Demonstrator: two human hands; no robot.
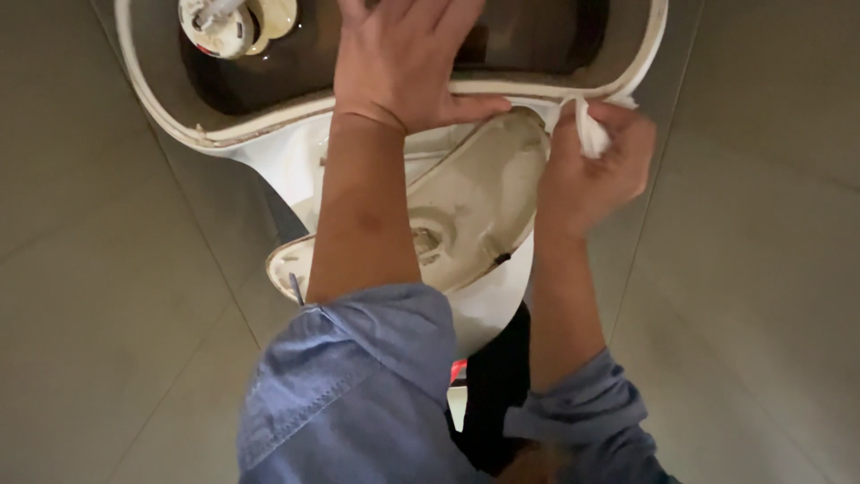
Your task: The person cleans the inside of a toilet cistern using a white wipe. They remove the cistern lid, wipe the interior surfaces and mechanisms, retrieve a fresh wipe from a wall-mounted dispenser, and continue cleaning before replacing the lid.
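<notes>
Resting left hand [403,58] on open cistern [202,134]; right hand [591,166] gripping white rag [589,134].

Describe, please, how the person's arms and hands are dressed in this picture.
Both hands, the left hand and the right hand, are bare: no gloves, rings or watch show. Both forearms are uncovered, because the sleeves of a blue-grey denim-like shirt are rolled up near the elbows. The left sleeve shows stitched seams; the right sleeve is bunched into folds.

White cloth [591,134] bunched at open cistern rim [537,87]
</notes>
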